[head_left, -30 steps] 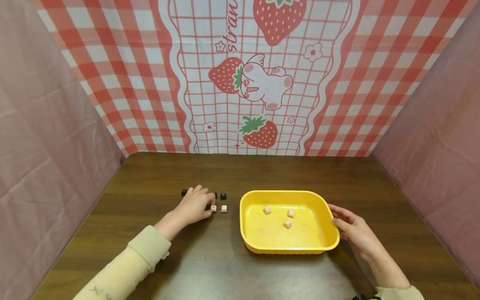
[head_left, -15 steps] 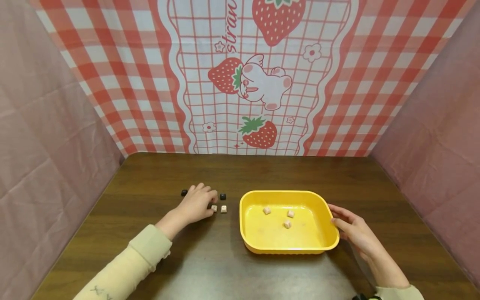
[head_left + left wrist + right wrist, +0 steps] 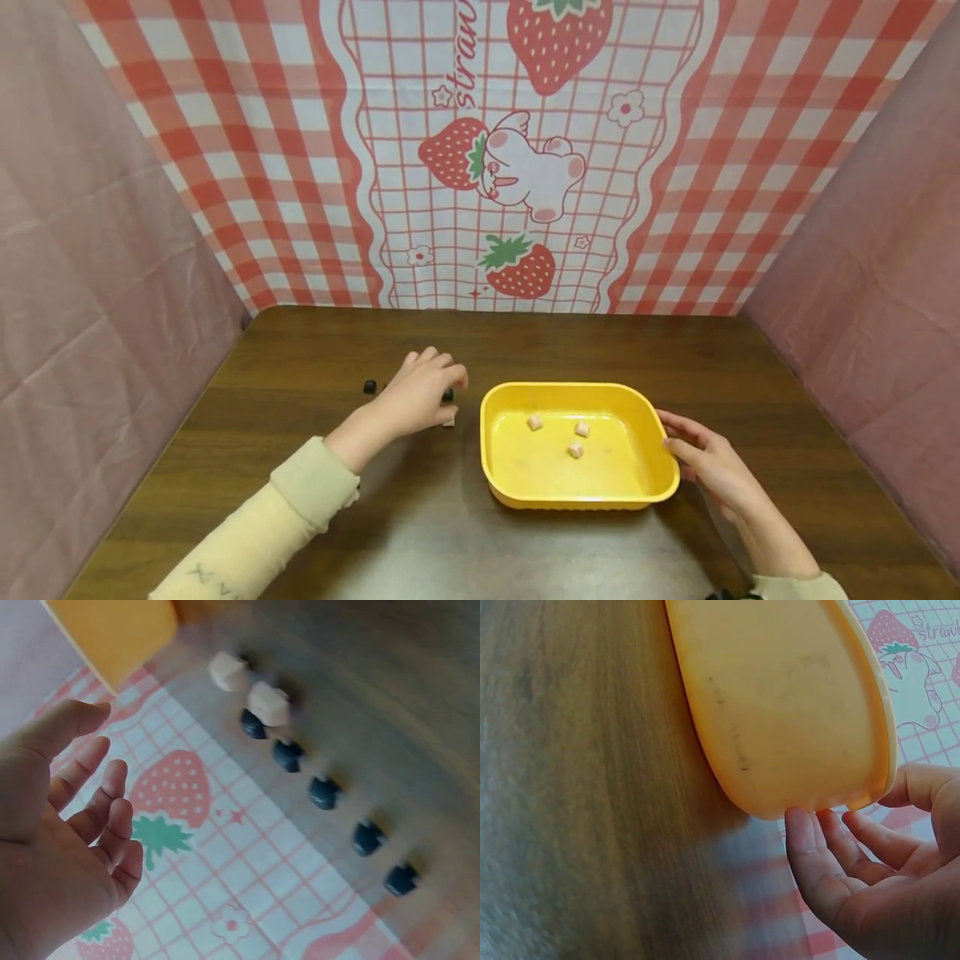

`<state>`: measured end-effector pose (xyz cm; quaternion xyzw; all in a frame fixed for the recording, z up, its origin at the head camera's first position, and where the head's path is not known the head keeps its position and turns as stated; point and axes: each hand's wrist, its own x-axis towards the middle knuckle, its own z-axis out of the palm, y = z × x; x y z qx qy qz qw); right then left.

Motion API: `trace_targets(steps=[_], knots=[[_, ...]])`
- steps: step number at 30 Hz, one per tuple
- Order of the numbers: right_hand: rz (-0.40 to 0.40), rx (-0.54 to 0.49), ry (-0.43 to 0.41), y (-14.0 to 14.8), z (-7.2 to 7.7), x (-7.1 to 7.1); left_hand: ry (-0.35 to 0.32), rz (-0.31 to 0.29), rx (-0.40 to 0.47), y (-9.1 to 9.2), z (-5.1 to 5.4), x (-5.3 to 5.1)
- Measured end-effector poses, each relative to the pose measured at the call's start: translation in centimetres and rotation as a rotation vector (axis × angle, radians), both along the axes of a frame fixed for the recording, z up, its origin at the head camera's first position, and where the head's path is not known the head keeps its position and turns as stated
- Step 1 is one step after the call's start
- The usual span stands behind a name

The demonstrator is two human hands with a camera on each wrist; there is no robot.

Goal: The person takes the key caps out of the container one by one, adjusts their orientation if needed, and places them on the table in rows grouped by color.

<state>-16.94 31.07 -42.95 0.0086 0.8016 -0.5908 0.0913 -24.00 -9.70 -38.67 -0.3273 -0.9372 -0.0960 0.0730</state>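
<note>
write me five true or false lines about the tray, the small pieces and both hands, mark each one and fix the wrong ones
1. The yellow tray has three pale pieces inside it. True.
2. The right hand is apart from the tray. False: it holds the tray's right end, with its thumb at the rim.
3. Five black pieces lie on the table, outside the tray. True.
4. The left hand is gripping a black piece. False: the left wrist view shows that its fingers hold nothing.
5. Two more pale pieces lie on the table, outside the tray. True.
</note>
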Motion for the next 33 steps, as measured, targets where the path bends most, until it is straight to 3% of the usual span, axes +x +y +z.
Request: trace_targets(steps=[5,11,21,33], knots=[[0.001,-0.009,-0.002,0.0,0.0,0.0,0.002,-0.050,0.010,1.5,0.7,0.1],[-0.002,-0.007,-0.006,0.0,0.0,-0.1,0.037,-0.105,0.007,3.4,0.6,-0.3],[0.000,-0.009,-0.006,0.0,0.1,0.0,0.064,-0.203,-0.075,6.7,-0.5,-1.0],[0.006,-0.012,0.002,0.1,-0.1,-0.2,0.202,-0.313,-0.236,9.7,-2.3,-2.1]])
